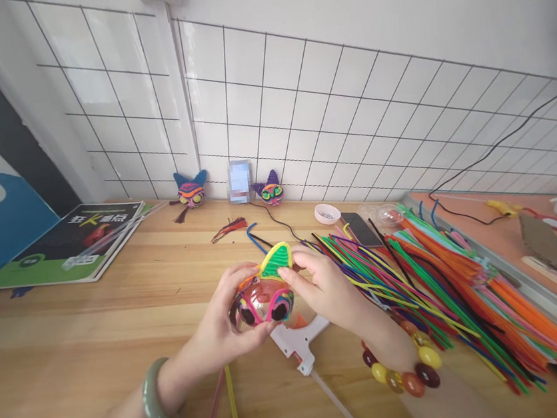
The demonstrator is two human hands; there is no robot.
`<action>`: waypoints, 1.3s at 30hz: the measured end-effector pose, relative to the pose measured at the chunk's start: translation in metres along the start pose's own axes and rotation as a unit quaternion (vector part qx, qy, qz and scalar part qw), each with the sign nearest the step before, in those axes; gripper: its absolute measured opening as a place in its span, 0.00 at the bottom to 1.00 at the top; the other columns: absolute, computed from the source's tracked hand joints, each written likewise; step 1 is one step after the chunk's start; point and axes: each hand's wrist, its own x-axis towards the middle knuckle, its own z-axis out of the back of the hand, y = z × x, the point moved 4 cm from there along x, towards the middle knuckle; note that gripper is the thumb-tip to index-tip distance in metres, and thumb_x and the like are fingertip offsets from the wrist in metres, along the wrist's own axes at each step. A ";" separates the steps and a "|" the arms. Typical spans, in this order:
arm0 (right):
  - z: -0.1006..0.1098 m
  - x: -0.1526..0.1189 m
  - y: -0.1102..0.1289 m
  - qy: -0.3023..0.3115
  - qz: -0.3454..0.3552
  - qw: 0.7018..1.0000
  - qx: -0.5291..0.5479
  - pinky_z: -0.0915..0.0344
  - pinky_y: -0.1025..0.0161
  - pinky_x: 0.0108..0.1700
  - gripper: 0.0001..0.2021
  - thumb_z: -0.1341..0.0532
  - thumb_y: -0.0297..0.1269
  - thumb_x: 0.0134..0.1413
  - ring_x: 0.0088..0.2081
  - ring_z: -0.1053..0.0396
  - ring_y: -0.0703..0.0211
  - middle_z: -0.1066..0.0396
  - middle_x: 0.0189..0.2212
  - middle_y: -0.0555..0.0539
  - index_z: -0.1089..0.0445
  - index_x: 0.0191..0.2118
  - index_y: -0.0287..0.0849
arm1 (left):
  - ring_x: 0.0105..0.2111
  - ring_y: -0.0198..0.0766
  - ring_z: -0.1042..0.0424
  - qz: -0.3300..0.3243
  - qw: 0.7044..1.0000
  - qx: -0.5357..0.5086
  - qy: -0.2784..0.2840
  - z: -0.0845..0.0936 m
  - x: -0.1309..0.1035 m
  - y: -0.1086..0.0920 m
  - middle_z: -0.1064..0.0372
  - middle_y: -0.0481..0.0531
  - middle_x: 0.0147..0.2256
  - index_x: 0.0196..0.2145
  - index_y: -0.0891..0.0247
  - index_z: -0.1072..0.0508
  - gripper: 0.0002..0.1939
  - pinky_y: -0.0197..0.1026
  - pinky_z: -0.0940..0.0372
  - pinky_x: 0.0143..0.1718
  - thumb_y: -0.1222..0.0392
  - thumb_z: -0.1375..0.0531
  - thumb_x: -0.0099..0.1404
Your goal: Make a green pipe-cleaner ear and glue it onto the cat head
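A clear rounded craft piece [261, 296] with pink-rimmed dark eyes is held up over the wooden table. My left hand [224, 312] wraps round its left side and underside. Between the thumb and fingers of my right hand [320, 285] is a green ear with a yellow edge [277, 261], which stands at the top of the piece. Whether the ear is fixed to it cannot be told. Just below the hands lies a white glue gun [298, 344] with a glue stick in its rear.
Bundles of coloured pipe cleaners [443, 284] cover the right side, near a phone [361, 229] and a pink bowl [328, 213]. Two finished-looking cat heads [191, 192] [271, 192] and a lit screen [240, 181] stand by the wall. Books [66, 243] lie left.
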 end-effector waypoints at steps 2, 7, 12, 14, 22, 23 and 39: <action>0.000 0.000 0.000 0.002 -0.003 1.000 0.005 0.42 0.66 0.31 0.10 0.48 0.32 0.56 0.29 0.41 0.63 0.43 0.25 0.51 0.45 0.24 0.42 | 0.52 0.49 0.46 0.000 1.000 -0.011 0.006 0.000 0.000 0.000 0.50 0.58 0.51 0.51 0.55 0.44 0.32 0.48 0.39 0.47 0.66 0.37 0.50; 0.000 0.000 0.000 0.006 -0.001 1.000 0.007 0.42 0.66 0.32 0.10 0.48 0.31 0.56 0.30 0.41 0.62 0.43 0.25 0.51 0.46 0.24 0.42 | 0.51 0.49 0.44 0.010 1.000 -0.023 0.009 -0.001 -0.002 0.001 0.52 0.58 0.52 0.49 0.53 0.44 0.31 0.46 0.37 0.44 0.67 0.38 0.50; -0.001 0.000 -0.001 0.008 -0.010 1.000 0.015 0.41 0.66 0.31 0.10 0.49 0.33 0.56 0.30 0.41 0.62 0.42 0.26 0.51 0.45 0.24 0.42 | 0.51 0.50 0.45 -0.005 1.000 -0.009 0.004 0.000 -0.001 0.000 0.51 0.58 0.51 0.50 0.54 0.44 0.31 0.47 0.37 0.44 0.67 0.37 0.50; -0.002 0.000 -0.002 0.010 -0.011 1.000 0.013 0.41 0.66 0.31 0.10 0.49 0.33 0.57 0.30 0.40 0.62 0.42 0.26 0.50 0.45 0.25 0.42 | 0.51 0.50 0.45 -0.008 1.000 -0.007 0.009 0.000 -0.001 0.000 0.51 0.58 0.51 0.50 0.53 0.44 0.31 0.47 0.37 0.44 0.67 0.38 0.51; 0.000 0.000 0.000 0.007 -0.005 1.000 0.003 0.42 0.65 0.32 0.10 0.49 0.32 0.56 0.30 0.41 0.62 0.42 0.25 0.51 0.45 0.24 0.42 | 0.48 0.47 0.41 0.012 1.000 -0.019 0.020 -0.002 -0.002 0.000 0.53 0.59 0.52 0.49 0.54 0.44 0.29 0.44 0.35 0.41 0.66 0.38 0.52; 0.000 0.000 0.001 0.006 -0.002 1.000 0.001 0.42 0.65 0.33 0.11 0.49 0.32 0.56 0.30 0.41 0.62 0.42 0.25 0.51 0.46 0.23 0.42 | 0.48 0.47 0.41 0.010 1.000 -0.019 0.018 -0.001 -0.002 0.000 0.53 0.58 0.52 0.49 0.54 0.44 0.29 0.44 0.35 0.41 0.66 0.38 0.52; 0.000 0.000 0.001 0.015 0.005 1.000 -0.010 0.42 0.64 0.34 0.11 0.49 0.32 0.57 0.31 0.39 0.61 0.39 0.27 0.50 0.45 0.24 0.42 | 0.48 0.48 0.41 0.031 0.999 -0.003 0.020 -0.001 -0.002 0.002 0.52 0.58 0.51 0.46 0.56 0.43 0.28 0.45 0.37 0.43 0.65 0.37 0.49</action>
